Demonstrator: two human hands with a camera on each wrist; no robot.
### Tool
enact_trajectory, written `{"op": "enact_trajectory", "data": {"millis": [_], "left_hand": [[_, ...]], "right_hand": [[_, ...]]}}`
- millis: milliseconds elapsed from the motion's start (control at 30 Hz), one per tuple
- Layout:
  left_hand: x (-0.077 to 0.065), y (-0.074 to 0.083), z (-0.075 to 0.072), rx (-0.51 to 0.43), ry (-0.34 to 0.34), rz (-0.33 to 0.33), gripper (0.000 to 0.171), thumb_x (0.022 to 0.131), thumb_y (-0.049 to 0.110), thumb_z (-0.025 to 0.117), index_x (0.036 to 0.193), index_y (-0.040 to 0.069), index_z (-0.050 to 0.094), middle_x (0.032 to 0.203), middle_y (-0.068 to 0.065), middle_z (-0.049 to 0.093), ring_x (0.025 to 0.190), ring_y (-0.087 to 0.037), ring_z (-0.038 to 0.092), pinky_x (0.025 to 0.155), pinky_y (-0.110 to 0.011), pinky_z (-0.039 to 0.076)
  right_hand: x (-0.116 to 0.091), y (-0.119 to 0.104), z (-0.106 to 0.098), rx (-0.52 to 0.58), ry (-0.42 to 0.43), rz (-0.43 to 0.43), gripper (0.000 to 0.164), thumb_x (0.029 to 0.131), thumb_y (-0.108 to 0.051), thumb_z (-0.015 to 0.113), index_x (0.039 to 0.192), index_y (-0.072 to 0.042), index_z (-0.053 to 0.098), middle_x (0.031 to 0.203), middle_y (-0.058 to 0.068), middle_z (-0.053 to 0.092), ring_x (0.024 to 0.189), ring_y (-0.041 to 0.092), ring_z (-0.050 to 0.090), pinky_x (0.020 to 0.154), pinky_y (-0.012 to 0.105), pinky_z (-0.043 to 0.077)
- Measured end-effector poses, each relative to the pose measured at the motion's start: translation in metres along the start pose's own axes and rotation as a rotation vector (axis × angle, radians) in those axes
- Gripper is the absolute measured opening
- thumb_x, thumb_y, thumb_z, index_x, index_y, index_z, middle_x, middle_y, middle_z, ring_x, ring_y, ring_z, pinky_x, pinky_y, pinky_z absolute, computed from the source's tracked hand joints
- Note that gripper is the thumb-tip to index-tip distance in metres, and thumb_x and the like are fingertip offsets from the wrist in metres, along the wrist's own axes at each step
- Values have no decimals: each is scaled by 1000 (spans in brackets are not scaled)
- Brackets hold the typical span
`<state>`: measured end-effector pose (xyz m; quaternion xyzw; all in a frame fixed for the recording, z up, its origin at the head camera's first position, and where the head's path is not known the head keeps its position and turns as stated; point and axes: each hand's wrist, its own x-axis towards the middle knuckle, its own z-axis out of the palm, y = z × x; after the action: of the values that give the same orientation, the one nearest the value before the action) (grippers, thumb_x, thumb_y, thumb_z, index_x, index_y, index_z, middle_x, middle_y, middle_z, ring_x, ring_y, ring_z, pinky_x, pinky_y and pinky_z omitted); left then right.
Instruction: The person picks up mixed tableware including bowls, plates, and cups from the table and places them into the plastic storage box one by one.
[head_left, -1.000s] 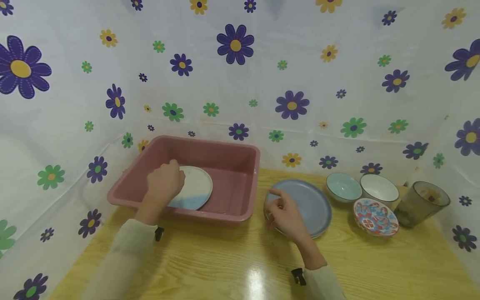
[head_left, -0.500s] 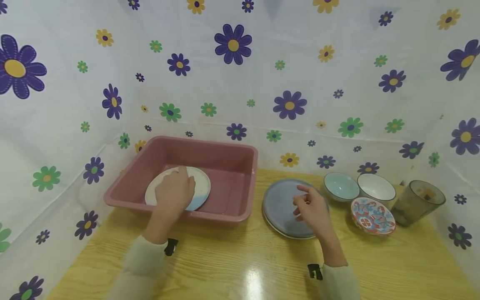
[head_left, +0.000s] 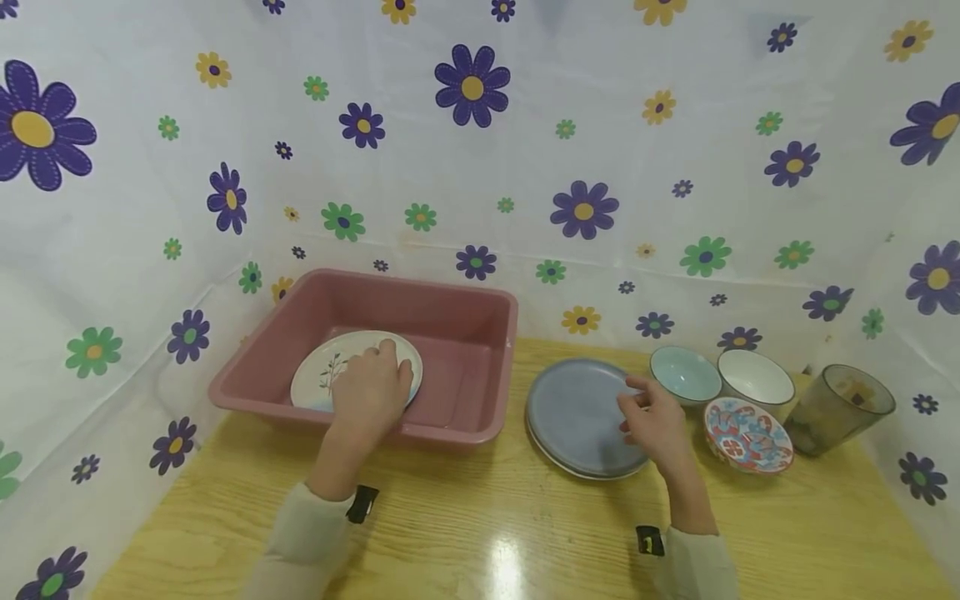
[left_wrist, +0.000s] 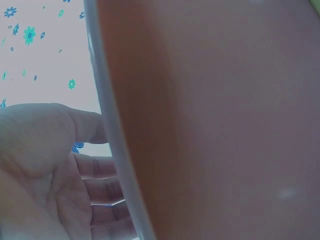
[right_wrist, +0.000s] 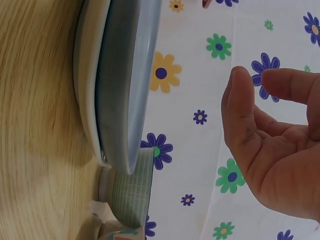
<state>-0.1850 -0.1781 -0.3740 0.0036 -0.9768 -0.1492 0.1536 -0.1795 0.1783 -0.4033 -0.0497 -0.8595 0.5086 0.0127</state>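
A pale plate with a twig drawing and blue edge point(head_left: 318, 371) lies inside the pink plastic basin point(head_left: 457, 435). My left hand point(head_left: 373, 385) hovers over that plate, overlapping its right part in the head view. In the left wrist view, the thumb and fingers point(left_wrist: 82, 167) reach behind the basin's rim, a gap showing between them; the fingertips are hidden. On the table, a grey-blue plate point(head_left: 577, 417) tops a small stack, a pale rim showing beneath it. My right hand point(head_left: 660, 425) hangs above the stack's right side, fingers loosely bent, with nothing between thumb and index finger.
Behind and right of my right hand stand a light-blue bowl point(head_left: 684, 375), a white bowl point(head_left: 756, 377) and a red-blue patterned bowl point(head_left: 748, 435). A smoky glass tumbler point(head_left: 843, 412) is at the far right. A flowered curtain point(head_left: 420, 167) closes off the back and sides.
My left hand has moved right across the plate in the basin, uncovering its left side. My right hand has shifted right from the left edge of the plate stack to its right side.
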Motion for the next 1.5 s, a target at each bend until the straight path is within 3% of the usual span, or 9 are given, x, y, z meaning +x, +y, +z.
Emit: {"op": "enact_trajectory", "data": {"millis": [200,567,867,1100,1267,1400,1500], "left_hand": [[-3,5,0,-24,-17,2,35,100,25,51,110,-8,58,98,-27,65,90,-47,63,65,-59,54],[-7,12,-4,-73,-31,-9,40,100,27,51,122,-5,57,107,-26,65,96,-45,62,72,-58,54],[-11,17,-6,-92,-1,43,34,99,25,54,116,-4,60,100,-24,67,89,-43,64,65,-56,55],[-18,22,-5,-103,-11,84,32,98,23,58,117,-3,60,102,-23,68,89,-41,64,67,-53,56],[-20,23,-4,-111,-11,92,32,98,23,58,116,-3,60,102,-22,68,89,-40,64,68,-52,56],[-19,25,-4,-116,-18,108,33,98,24,58,118,-3,60,103,-22,68,91,-40,64,71,-52,56],[-20,25,-5,-120,-20,115,34,98,24,58,118,-3,60,103,-22,67,92,-40,64,72,-52,56]], "right_hand": [[1,6,-8,-74,-11,22,49,100,-20,50,142,3,46,117,26,60,78,23,66,64,30,58],[6,20,-18,-251,-5,20,50,98,-21,48,139,8,47,108,23,63,74,20,64,60,30,52],[7,23,-21,-326,-43,48,52,99,-23,47,139,9,45,122,33,58,97,38,65,75,45,56],[6,26,-22,-306,-101,70,51,99,-21,48,139,11,41,122,35,56,72,23,66,61,35,56],[5,29,-23,-340,-110,80,54,99,-20,48,141,13,37,118,36,58,62,23,64,56,34,54],[5,30,-25,-368,-131,116,59,100,-20,47,144,15,30,87,26,64,57,22,62,54,32,50],[5,33,-26,-386,-150,141,62,100,-21,47,146,15,26,62,9,55,50,18,57,52,30,45]]}}
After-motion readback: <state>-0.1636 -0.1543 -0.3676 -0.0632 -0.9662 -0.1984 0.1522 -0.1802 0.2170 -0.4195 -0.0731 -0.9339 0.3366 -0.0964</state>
